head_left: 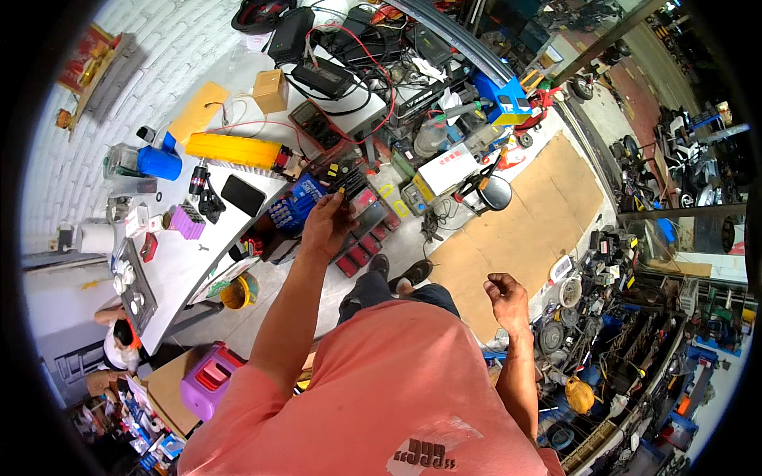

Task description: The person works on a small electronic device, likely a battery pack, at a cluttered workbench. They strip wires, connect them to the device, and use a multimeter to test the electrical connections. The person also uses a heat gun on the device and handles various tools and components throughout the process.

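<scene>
My left hand reaches forward over a cluster of parts beside the white counter. Its fingers are bent closed around something small with a yellow tip; most of it is hidden. Just left of that hand stands a blue container with a printed label. Beyond the fingers are black blocks with yellow markings. To the hand's right and below lie several red-and-black cases on the floor. My right hand hangs over the edge of a cardboard sheet, its fingers curled in, with nothing visible in them.
The white counter carries a phone, a yellow tool-like case and a red-edged meter. A yellow bucket stands below it. A round mirror lies ahead. Parts crowd the right side. Another person is at far left.
</scene>
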The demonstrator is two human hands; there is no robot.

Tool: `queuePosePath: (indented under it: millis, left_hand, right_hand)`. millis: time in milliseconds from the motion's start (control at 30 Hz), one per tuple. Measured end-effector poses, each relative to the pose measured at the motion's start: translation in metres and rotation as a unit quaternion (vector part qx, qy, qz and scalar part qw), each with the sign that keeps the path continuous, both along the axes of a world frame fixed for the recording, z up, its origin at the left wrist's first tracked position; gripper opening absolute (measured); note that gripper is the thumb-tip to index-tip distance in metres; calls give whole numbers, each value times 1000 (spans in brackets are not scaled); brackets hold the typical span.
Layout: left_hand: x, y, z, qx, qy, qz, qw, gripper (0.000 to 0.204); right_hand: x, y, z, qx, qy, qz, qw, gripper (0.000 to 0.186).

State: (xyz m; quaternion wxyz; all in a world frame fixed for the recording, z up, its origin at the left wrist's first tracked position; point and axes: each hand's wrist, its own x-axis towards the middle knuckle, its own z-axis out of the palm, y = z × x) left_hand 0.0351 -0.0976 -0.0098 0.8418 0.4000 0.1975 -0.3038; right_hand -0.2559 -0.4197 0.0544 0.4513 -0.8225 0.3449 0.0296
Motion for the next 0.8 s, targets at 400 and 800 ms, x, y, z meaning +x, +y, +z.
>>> queuePosePath:
  millis: [400, 800]
  left_hand:
    - [21, -3, -158, 155, 90, -189, 965, 14]
    - [86, -14, -241, 414, 17, -234, 880, 28]
  right_hand:
    - [-19, -12, 51, -36, 121, -51, 991, 41]
    - [-154, -134, -5, -39, 145, -179, 972, 39]
